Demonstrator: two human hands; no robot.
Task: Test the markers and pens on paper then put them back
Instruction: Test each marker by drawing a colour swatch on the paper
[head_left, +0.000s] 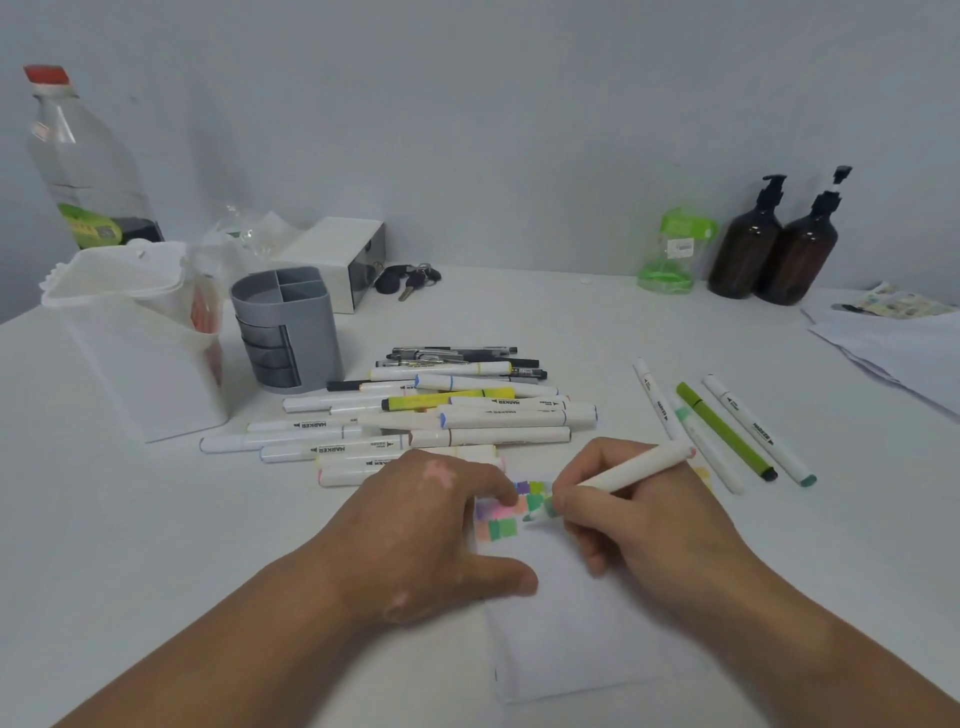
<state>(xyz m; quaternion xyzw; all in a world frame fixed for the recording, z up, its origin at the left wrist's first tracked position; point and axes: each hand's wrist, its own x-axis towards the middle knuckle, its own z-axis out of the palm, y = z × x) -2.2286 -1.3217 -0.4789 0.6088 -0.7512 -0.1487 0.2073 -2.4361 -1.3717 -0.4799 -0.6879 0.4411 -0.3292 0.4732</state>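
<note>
The paper (571, 623) lies nearest on the white surface (156, 545). The left hand (431, 525) rests on it, fingers flat and relaxed. The right hand (639, 519) has its fingers gripping a white marker (639, 462), tip at the colour swatches (501, 527). Behind lie the marker pile (441, 415) and, farther back, a grey holder (285, 327).

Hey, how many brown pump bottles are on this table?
2. Both stand at the back right by the wall, side by side: the left bottle is next to a green pack, and the right bottle is nearer the papers. None seems hidden.
</note>
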